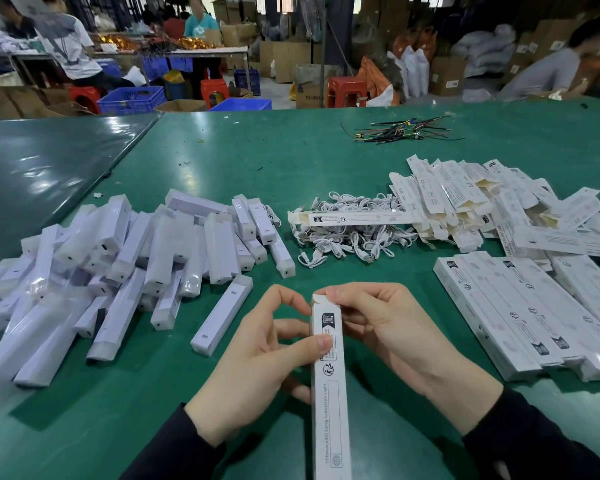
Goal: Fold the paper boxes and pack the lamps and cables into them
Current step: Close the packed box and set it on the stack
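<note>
One paper box, held upright over the green table: we are gripping it with our left hand, thumb across its face, while our right hand is pinching its top flap. Piled lamps and cables are lying beyond, too many to count.

You're sitting in a packing workshop, basically a small factory floor. Your green table is covered in bulk piles: wrapped lamps, white cables, flat paper boxes. Behind it you've got stacked cardboard cartons, blue plastic crates, red stools and other workers at another long table.
</note>
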`<state>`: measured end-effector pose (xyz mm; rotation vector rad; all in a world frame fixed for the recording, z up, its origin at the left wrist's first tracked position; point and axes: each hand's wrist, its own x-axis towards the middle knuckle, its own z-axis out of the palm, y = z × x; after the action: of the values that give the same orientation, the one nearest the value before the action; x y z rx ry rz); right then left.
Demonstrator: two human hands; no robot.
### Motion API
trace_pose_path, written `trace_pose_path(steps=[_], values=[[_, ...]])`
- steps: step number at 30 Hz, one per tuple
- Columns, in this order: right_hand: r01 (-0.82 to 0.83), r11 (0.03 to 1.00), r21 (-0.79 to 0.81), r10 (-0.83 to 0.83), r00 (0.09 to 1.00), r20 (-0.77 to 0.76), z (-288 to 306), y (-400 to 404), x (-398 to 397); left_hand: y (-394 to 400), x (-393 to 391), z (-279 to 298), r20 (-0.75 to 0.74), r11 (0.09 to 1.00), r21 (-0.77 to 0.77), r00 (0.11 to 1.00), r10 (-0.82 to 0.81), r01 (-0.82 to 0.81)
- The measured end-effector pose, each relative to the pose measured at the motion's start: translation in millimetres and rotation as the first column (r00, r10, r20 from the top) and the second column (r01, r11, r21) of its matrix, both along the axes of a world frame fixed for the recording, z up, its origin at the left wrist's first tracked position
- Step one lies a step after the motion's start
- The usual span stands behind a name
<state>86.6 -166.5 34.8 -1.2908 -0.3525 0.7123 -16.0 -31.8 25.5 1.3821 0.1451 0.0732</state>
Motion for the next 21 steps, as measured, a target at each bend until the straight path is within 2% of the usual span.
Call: trace_pose_path(steps=[8, 13, 18, 20, 21], values=[[-0.013, 1.0, -0.022, 0.014, 0.999, 0.043, 2.0, -1.5, 0.1, -0.5, 1.0, 0.0, -0.018, 1.0, -0.022, 1.0, 0.006, -0.006], [-0.024, 0.999, -0.033, 0.03, 0.98, 0.199, 2.4, -1.9, -0.7, 1.7, -0.1, 2.7, -0.057, 0.997, -0.072, 0.998, -0.035, 0.031], [-0.069, 0.997, -0.031, 0.076, 0.931, 0.358, -2.2, -2.7, -1.8, 3.5, -0.5, 2.7, -0.097, 0.997, -0.078, 0.995, 0.008, -0.015], [-0.117, 0.992, -0.037, 0.123, 0.94, 0.317, -5.4, -1.7, -0.4, 3.7, -0.7, 6.4, -0.13, 0.99, -0.137, 0.992, -0.001, -0.017], [-0.125, 0.992, -0.009, 0.124, 0.961, 0.246, -6.9, -0.5, 0.4, 4.7, -1.1, 8.9, -0.147, 0.982, -0.186, 0.989, -0.002, -0.026]])
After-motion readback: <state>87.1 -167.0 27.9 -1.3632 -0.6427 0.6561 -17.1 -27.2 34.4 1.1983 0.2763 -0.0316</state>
